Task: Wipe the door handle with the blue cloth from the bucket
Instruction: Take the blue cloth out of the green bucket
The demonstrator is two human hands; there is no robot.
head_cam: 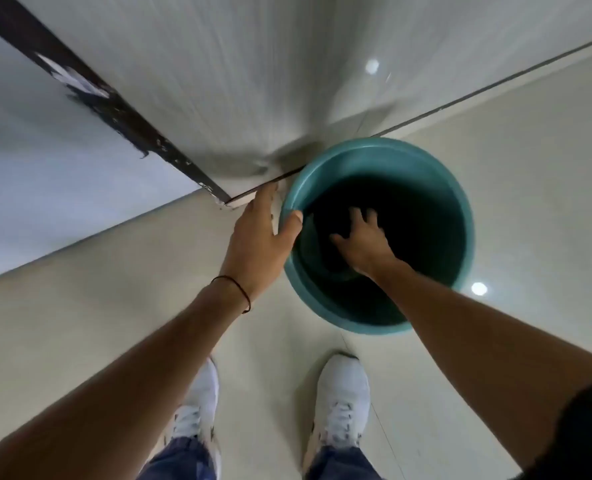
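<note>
A teal bucket stands on the pale tiled floor at the foot of a white door. My left hand grips its left rim, thumb over the edge and fingers down the outside. My right hand reaches down inside the bucket with its fingers spread, holding nothing that I can see. The inside of the bucket is very dark, with a dark shape under my right hand; I cannot tell whether it is the cloth. The door handle is out of view.
The white door rises straight ahead, with a dark, paint-chipped frame edge running diagonally on its left. A white wall lies to the left. My two white shoes stand on the floor just short of the bucket.
</note>
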